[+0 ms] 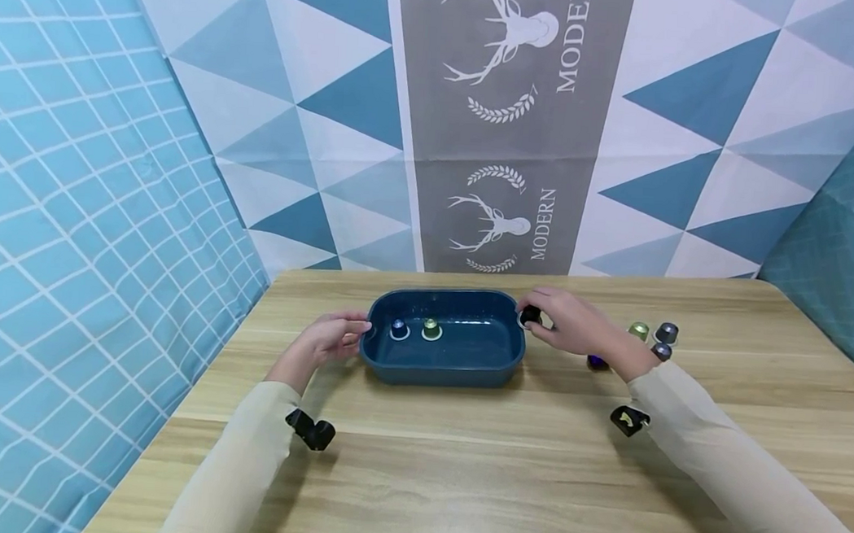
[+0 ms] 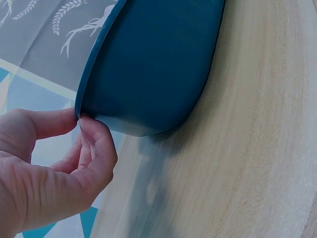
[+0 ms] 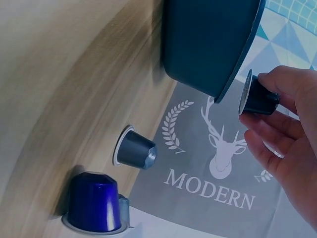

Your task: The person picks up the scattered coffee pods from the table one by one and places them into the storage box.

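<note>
A deep blue oval-cornered dish (image 1: 435, 375) stands on the wooden table, with a blue coffee capsule (image 1: 398, 327) and a green coffee capsule (image 1: 431, 328) inside, toward its left end. At that end my left hand (image 1: 330, 336) pinches the rim between thumb and fingers, seen close up in the left wrist view. My right hand (image 1: 574, 318) holds a black coffee capsule (image 3: 261, 97) by its sides, just outside the dish's right rim. The right wrist view shows this capsule lying sideways in the fingertips, its pale foil face turned toward the dish.
Right of the dish, more capsules stand on the table (image 1: 458, 480): a green one (image 1: 638, 330), a dark grey one (image 1: 667, 332), a blue-grey one (image 1: 661, 351) and a dark blue one (image 3: 94, 201), partly behind my right forearm in the head view. A patterned cloth (image 1: 330, 171) hangs behind.
</note>
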Demonstrator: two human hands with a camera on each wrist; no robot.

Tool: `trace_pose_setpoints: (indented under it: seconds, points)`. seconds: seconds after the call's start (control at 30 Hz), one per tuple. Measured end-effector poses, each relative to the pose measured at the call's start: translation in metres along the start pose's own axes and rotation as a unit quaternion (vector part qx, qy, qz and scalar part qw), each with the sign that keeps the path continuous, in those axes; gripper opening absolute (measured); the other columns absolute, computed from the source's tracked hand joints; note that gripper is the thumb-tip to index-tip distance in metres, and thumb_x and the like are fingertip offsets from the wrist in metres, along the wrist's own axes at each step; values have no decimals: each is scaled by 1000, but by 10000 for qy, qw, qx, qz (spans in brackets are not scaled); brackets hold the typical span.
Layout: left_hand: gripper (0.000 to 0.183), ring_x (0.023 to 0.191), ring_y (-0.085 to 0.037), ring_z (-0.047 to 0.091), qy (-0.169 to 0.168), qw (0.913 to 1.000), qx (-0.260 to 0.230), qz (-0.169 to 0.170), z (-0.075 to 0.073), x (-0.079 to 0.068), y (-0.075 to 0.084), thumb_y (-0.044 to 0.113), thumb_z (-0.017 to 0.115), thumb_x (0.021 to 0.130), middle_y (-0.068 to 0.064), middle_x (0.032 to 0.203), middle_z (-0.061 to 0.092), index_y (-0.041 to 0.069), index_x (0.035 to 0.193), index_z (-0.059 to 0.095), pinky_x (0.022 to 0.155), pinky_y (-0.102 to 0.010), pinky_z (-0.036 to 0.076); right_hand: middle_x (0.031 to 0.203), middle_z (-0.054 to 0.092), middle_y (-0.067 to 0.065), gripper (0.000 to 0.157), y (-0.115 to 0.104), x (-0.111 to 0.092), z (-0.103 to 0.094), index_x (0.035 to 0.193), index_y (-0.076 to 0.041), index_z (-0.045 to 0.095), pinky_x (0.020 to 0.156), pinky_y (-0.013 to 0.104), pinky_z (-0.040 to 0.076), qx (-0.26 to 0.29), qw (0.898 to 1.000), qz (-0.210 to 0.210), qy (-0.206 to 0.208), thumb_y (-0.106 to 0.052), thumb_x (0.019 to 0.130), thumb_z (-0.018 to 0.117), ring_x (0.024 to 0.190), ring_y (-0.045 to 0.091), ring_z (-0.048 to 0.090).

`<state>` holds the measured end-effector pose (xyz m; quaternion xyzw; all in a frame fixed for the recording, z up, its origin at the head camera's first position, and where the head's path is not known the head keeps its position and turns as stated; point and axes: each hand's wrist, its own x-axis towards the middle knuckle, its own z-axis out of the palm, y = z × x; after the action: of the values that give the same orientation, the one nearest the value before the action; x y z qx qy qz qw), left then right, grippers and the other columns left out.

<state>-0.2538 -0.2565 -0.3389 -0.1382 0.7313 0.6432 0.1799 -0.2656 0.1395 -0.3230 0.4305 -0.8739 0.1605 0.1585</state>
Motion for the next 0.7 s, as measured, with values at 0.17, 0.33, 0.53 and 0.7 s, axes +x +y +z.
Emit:
trace_pose_setpoints:
  seconds: [0.17, 0.33, 0.53, 0.7]
  points:
    - [51, 77, -4, 55, 0, 10000, -24, -8, 0, -2, 0, 13, 56, 97, 6, 91, 57, 4, 144, 38, 66, -17, 51, 102, 66, 8, 21, -2, 6, -2, 107, -3, 65, 76, 35, 54, 108, 9998, 29, -163, -8, 87, 68, 87, 17, 63]
    - [51, 77, -4, 55, 6, 10000, -21, 22, -1, -2, 0, 13, 55, 97, 6, 91, 56, 3, 144, 38, 66, -17, 51, 102, 66, 9, 21, -6, 13, -5, 108, -3, 65, 77, 35, 54, 197, 9993, 116, -297, -9, 88, 67, 88, 18, 62]
    - [51, 79, -4, 55, -31, 10000, -79, 21, -1, -1, -2, 13, 55, 97, 5, 94, 56, 3, 144, 38, 68, -17, 51, 105, 66, 8, 22, -10, 21, -7, 109, -3, 65, 80, 35, 54, 178, 9991, 134, -365, -11, 89, 66, 91, 18, 62]
    - [51, 81, -5, 54, -33, 9999, -106, 15, -1, -1, -2, 13, 55, 97, 3, 97, 55, 4, 144, 38, 68, -18, 51, 107, 65, 7, 23, -14, 26, -7, 111, -4, 65, 81, 35, 54, 230, 9983, 181, -495, -12, 90, 65, 92, 17, 61]
